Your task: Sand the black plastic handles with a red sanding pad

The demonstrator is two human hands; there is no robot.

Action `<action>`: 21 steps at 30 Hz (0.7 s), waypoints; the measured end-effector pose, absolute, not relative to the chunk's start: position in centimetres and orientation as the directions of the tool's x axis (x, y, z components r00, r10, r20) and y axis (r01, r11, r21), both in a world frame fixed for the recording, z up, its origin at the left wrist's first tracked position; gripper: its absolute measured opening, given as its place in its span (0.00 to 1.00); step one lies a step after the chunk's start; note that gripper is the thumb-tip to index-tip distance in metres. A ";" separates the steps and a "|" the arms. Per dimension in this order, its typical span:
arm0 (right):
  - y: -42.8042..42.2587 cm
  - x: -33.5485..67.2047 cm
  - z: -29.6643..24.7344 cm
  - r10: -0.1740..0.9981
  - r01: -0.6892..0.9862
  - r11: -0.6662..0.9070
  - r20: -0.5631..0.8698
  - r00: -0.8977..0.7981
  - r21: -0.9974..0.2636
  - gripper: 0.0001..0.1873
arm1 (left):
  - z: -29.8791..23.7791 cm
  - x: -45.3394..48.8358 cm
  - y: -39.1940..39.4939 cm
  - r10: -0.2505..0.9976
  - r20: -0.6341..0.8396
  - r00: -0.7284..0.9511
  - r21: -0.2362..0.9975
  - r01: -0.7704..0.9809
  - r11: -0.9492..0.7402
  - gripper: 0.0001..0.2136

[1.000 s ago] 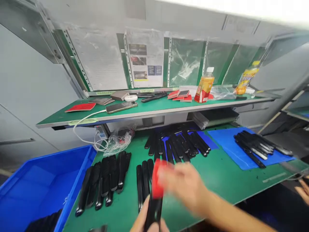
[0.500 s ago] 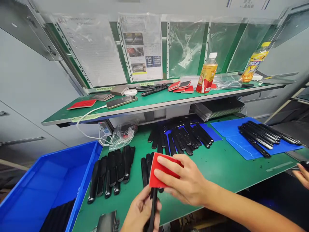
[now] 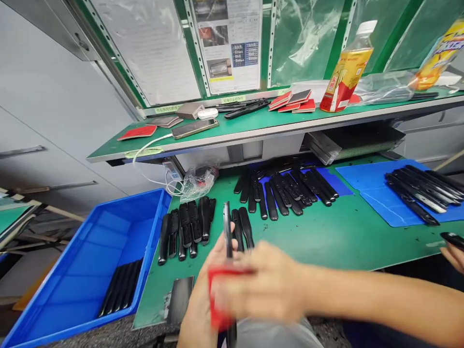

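In the head view my left hand (image 3: 211, 263) is closed around a long black plastic part (image 3: 227, 229), held nearly upright with a narrow edge towards me. My right hand (image 3: 270, 285), smeared by motion, grips a red sanding pad (image 3: 220, 316) and has it against or just in front of the part's lower half; exact contact is blurred. Behind my hands, a few similar black parts (image 3: 246, 227) lie on the green table (image 3: 319, 241). Several more form a row (image 3: 184, 227) to the left, beside a flat dark block (image 3: 180, 297).
A blue bin (image 3: 83, 290) with black parts inside stands at the left. More black parts (image 3: 286, 193) lie towards the back, others on a blue sheet (image 3: 377, 198) at right. Above runs a shelf (image 3: 250, 123) with pads, a phone and bottles. Another person's hand (image 3: 453, 261) shows at the right edge.
My right hand has moved the red pad down along the black part, whose upper end now shows above it. My view has tilted downward and shifted left.
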State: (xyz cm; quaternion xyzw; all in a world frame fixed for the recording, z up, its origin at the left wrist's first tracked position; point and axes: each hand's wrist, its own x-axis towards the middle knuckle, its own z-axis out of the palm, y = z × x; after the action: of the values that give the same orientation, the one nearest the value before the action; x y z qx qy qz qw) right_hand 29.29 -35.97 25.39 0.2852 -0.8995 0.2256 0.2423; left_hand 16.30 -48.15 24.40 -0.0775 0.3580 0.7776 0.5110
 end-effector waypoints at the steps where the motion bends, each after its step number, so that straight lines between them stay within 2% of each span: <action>1: -36.3 29.8 24.6 -0.414 -0.640 0.688 0.540 -0.733 -0.343 0.23 | 24.6 15.3 -47.8 0.709 -0.510 -0.487 0.417 -0.861 -0.292 0.15; 3: -36.7 31.3 23.2 -0.441 -0.670 0.585 0.514 -0.735 -0.456 0.26 | 25.1 13.2 -47.4 0.614 -0.514 -0.599 0.353 -0.800 -0.485 0.14; 4: -36.7 32.1 22.6 -0.390 -0.647 0.575 0.527 -0.755 -0.502 0.27 | 25.4 12.2 -47.3 0.564 -0.481 -0.671 0.369 -0.738 -0.564 0.14; 5: -36.6 32.8 22.2 -0.272 -0.595 0.577 0.555 -0.786 -0.560 0.29 | 25.7 11.4 -47.3 0.528 -0.419 -0.739 0.410 -0.673 -0.616 0.14; 7: -36.5 33.6 21.8 0.128 -0.394 0.483 0.508 -0.852 -0.782 0.37 | 26.6 10.5 -47.4 0.517 -0.277 -0.810 0.459 -0.584 -0.669 0.17; 8: -36.6 33.7 21.7 0.342 -0.281 0.327 0.390 -0.855 -0.903 0.38 | 27.0 10.4 -47.4 0.539 -0.236 -0.809 0.445 -0.583 -0.680 0.18; 9: -36.8 33.5 21.7 0.496 -0.180 0.121 0.216 -0.841 -0.976 0.38 | 27.5 10.5 -47.2 0.556 -0.221 -0.801 0.407 -0.594 -0.694 0.15; 10: -37.2 33.2 21.6 0.575 -0.117 -0.063 0.060 -0.816 -0.991 0.36 | 28.0 10.7 -46.9 0.562 -0.233 -0.793 0.357 -0.608 -0.709 0.12; 11: -37.8 32.7 21.5 0.617 -0.099 -0.167 -0.026 -0.787 -0.981 0.33 | 28.4 11.1 -46.5 0.564 -0.268 -0.781 0.301 -0.624 -0.721 0.08; 12: -38.5 32.2 21.3 0.656 -0.112 -0.169 -0.027 -0.755 -0.979 0.30 | 28.8 11.5 -46.0 0.564 -0.309 -0.766 0.247 -0.637 -0.730 0.07; 13: -39.3 31.7 21.1 0.707 -0.142 -0.074 0.048 -0.705 -0.987 0.28 | 29.0 11.9 -45.3 0.567 -0.341 -0.750 0.198 -0.647 -0.736 0.07; 15: -40.7 30.9 20.7 0.748 -0.197 0.296 0.355 -0.560 -0.935 0.29 | 29.1 12.8 -44.2 0.596 -0.365 -0.715 0.107 -0.669 -0.736 0.08; 17: -41.6 30.3 20.4 0.690 -0.187 0.562 0.581 -0.431 -0.806 0.30 | 28.7 13.5 -43.3 0.637 -0.354 -0.685 0.036 -0.691 -0.722 0.11; 19: -41.4 29.8 20.5 0.667 -0.151 0.627 0.627 -0.402 -0.764 0.30 | 28.2 13.9 -42.9 0.655 -0.329 -0.681 0.008 -0.695 -0.719 0.14; 21: -40.1 29.3 21.1 0.691 -0.117 0.593 0.578 -0.433 -0.796 0.30 | 27.6 14.0 -42.8 0.669 -0.301 -0.680 0.007 -0.703 -0.711 0.15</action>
State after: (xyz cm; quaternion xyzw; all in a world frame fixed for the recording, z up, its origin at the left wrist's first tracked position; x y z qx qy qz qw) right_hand 29.30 -40.14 21.06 -0.1935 -0.7422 0.4073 0.4959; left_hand 14.01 -42.84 27.61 -0.1393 0.0611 0.9144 0.3752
